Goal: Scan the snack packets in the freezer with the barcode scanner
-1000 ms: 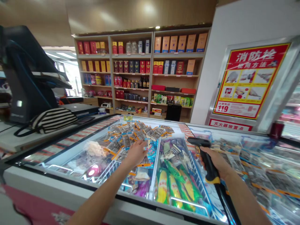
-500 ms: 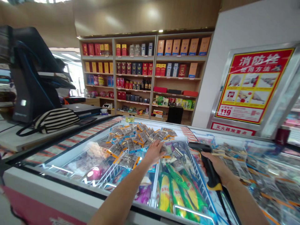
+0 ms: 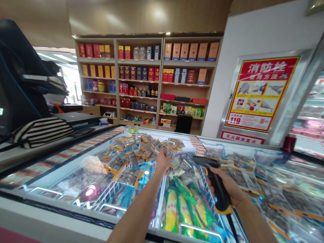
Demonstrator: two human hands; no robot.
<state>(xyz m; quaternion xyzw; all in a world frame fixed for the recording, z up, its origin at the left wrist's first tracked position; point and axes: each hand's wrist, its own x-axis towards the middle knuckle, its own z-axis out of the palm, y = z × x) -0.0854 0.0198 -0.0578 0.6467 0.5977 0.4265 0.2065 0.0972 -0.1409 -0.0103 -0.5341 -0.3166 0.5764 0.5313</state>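
Observation:
My right hand point(image 3: 231, 190) is wrapped round the grip of a black and yellow barcode scanner point(image 3: 219, 189), whose head points left over the chest freezer point(image 3: 83, 216). A cable hangs from the scanner's lower end. Out in front, my left hand point(image 3: 162, 161) has its fingers closed on a small clear snack packet point(image 3: 170, 154) with dark contents, at the right edge of a pile of similar packets point(image 3: 131, 145). Those packets have orange and blue ends and lie on the freezer's glass top. Part of the held packet is hidden by my fingers.
Beneath the glass, wire baskets hold green and yellow ice-cream packs point(image 3: 184, 206). More packets point(image 3: 243, 168) are spread at the right. On the left counter are a striped pouch point(image 3: 44, 131) and a dark monitor point(image 3: 17, 81). Shelves of boxes point(image 3: 141, 74) stand behind.
My left hand, flat over the packets before, has closed on one. The scanner in my right hand has shifted slightly left in view, as the whole view has turned a little right.

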